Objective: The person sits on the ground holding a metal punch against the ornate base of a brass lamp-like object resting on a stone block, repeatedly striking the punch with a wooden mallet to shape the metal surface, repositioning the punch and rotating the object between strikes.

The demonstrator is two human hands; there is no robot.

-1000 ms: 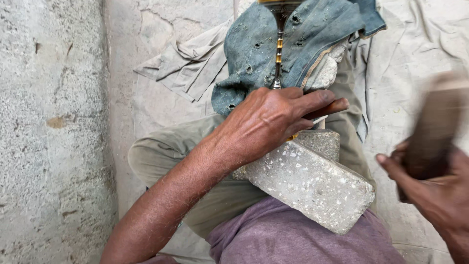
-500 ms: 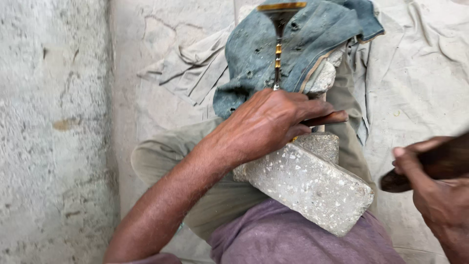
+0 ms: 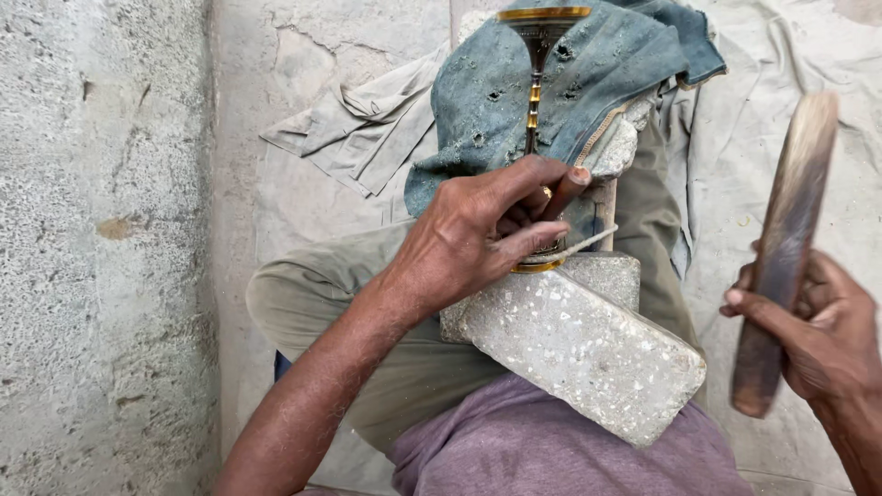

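My left hand [image 3: 473, 239] is closed around the base of a dark, gold-banded goblet [image 3: 534, 101], pressing that base against the top of a grey speckled stone block [image 3: 588, 354]. A thin light-coloured rod [image 3: 588, 242] runs under my left fingers [image 3: 542, 174] and sticks out to the right, its tip over the block's upper edge. The goblet lies along my lap, its gold rim pointing away from me, resting on a worn blue denim cloth [image 3: 487, 110]. The block sits tilted across my thigh. My right hand [image 3: 822, 326] grips a flat, dark wooden mallet [image 3: 781, 257], raised upright to the right of the block, well apart from the goblet.
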